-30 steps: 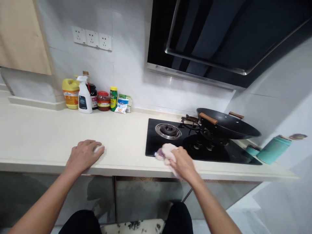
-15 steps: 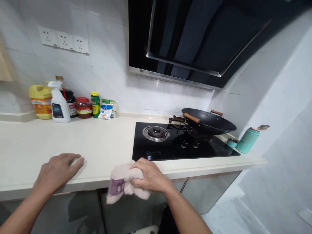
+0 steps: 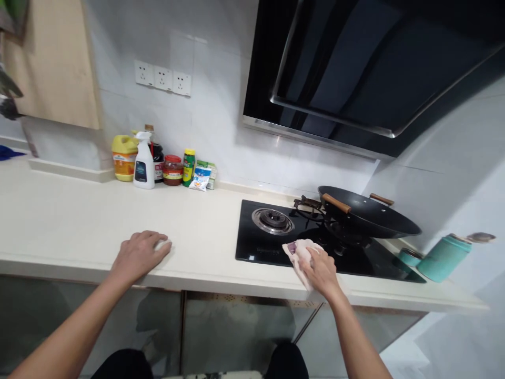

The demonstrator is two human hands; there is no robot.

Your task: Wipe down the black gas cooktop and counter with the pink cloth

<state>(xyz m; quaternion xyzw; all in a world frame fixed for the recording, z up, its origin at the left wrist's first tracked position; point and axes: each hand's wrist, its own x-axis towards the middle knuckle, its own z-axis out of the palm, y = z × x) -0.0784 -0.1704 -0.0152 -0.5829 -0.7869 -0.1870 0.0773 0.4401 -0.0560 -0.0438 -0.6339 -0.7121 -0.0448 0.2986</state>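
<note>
My right hand grips a pale pink cloth with a purple patch and presses it on the front edge of the black gas stove. Part of the cloth hangs toward the counter edge. Well to the left, my left hand rests on the cream countertop, fingers loosely bent, thumb apart. Behind the right hand, a black wok with wooden handles sits over the right burner. The left burner is bare.
Along the wall stand a yellow jug, a white spray bottle, a red-lidded jar, a green shaker and a small packet. A teal canister leans at the right end. The range hood hangs low above the stove.
My right hand has carried the cloth from the counter's front edge up and right onto the stove's front. My left hand still rests on the countertop. The view has swung left.
</note>
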